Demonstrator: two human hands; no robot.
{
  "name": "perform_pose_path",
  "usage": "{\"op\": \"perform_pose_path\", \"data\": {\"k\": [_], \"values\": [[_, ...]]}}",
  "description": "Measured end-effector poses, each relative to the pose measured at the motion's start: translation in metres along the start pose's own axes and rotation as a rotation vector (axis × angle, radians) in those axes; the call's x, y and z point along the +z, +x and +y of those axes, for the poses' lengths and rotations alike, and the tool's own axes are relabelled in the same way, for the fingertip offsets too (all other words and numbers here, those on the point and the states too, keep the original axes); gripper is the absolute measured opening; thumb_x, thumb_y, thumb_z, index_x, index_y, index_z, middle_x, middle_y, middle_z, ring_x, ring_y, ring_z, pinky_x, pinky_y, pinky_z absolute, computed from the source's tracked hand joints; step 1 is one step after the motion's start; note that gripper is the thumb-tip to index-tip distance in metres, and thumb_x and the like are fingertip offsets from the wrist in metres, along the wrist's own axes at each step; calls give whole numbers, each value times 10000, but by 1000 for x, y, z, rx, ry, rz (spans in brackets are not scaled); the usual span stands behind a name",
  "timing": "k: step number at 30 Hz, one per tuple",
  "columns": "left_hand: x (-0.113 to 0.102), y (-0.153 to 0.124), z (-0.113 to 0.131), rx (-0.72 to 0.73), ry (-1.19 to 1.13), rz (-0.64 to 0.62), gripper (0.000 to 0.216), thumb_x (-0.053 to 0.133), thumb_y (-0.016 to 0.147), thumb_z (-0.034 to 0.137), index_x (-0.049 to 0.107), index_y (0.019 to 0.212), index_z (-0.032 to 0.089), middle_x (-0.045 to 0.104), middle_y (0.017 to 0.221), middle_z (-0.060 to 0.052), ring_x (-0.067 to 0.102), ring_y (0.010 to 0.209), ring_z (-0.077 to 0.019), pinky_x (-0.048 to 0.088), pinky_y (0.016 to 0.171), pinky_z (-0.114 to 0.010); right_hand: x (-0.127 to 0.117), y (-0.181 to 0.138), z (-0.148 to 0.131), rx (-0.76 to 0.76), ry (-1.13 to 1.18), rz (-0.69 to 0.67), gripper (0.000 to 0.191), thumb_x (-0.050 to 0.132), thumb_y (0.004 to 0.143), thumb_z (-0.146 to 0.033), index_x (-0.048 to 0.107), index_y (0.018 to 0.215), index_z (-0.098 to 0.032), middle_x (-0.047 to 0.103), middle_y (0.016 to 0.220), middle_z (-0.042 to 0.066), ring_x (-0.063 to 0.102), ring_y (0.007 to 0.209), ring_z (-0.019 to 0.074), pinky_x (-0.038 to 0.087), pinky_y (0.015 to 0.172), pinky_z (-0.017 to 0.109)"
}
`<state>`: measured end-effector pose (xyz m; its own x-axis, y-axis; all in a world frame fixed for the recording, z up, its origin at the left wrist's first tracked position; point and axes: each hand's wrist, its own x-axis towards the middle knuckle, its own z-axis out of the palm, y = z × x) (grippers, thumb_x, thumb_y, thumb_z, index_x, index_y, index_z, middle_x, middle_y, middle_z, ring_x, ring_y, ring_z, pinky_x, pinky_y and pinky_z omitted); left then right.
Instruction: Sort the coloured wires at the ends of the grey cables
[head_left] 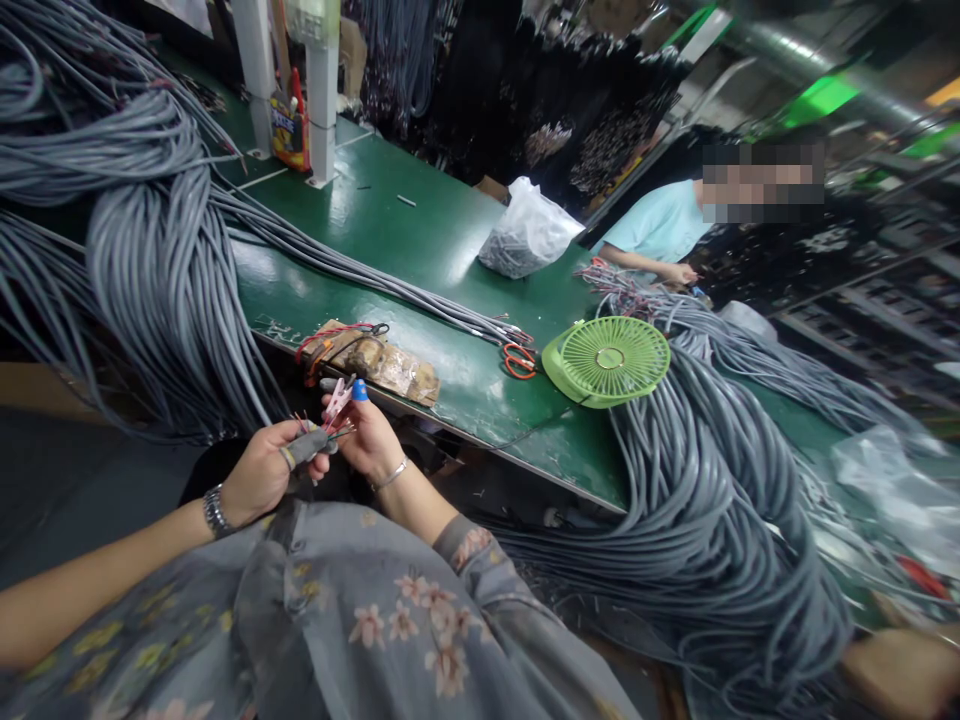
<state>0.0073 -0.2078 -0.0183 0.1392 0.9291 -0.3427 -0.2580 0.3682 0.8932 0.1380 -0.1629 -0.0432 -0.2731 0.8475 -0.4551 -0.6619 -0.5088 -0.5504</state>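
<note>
Both hands meet in front of my lap, just off the bench's front edge. My left hand (262, 468) is closed on thin coloured wires (345, 431) whose ends stick out by the fingertips. Something grey (306, 447) lies over those fingers; whether it is finger wrapping or cable sheath I cannot tell. Between the fingers of my right hand (373, 442) is a small pink clip-like tool (339, 399), beside the wires. Blue covering (360, 390) wraps that thumb tip. A brown taped block (390, 368) with red and black leads sits on the bench just beyond.
Bundles of grey cable hang over the green bench (427, 235) at left (165, 270) and right (720, 480). Orange-handled scissors (519, 361) lie beside a green fan (606, 362). Farther back stand a plastic bag (529, 230) and a person in light blue (660, 225). Another hand (904, 670) shows lower right.
</note>
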Motion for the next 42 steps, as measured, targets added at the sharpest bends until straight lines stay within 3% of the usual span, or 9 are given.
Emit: {"op": "perform_pose_path", "data": {"k": [5,14,19,30,37,42], "values": [[-2,3,-5,0,-2,25,328,905,471,411,727,599,167,676,481,-8,596,446,-129,491,463,-229,-2,3,2,-4,7,3,418,716,895,-549,676,719,-172,655,645,1,554,553,114,498,536,231],[-6,6,-8,6,25,41,292,873,518,403,739,622,166,686,508,-16,594,467,-130,492,488,-239,-4,7,6,-16,-26,-1,445,746,836,-604,671,712,-184,607,594,-14,522,526,136,509,556,296],[-7,6,-10,-6,53,48,276,853,524,400,723,612,172,678,500,-13,586,459,-132,484,481,-241,-1,6,6,-27,-40,4,474,735,828,-637,669,696,-186,590,578,-15,507,520,129,478,511,265],[-14,5,-14,68,134,-3,331,843,590,482,712,627,180,698,530,-24,610,477,-147,501,491,-250,3,3,3,14,90,-44,481,605,929,-643,643,799,-181,667,726,11,550,568,120,496,537,234],[-28,-2,-25,135,191,-36,309,830,663,491,734,660,198,732,584,-38,652,520,-170,544,539,-270,3,-2,-1,11,70,-12,353,617,975,-500,673,854,-173,689,767,18,571,587,114,506,565,222],[-28,-2,-26,140,193,-11,310,827,669,496,744,678,197,742,605,-46,665,534,-178,548,538,-269,0,-3,-2,-12,-18,-16,392,592,980,-529,693,858,-170,694,756,18,573,580,107,491,552,213]]}}
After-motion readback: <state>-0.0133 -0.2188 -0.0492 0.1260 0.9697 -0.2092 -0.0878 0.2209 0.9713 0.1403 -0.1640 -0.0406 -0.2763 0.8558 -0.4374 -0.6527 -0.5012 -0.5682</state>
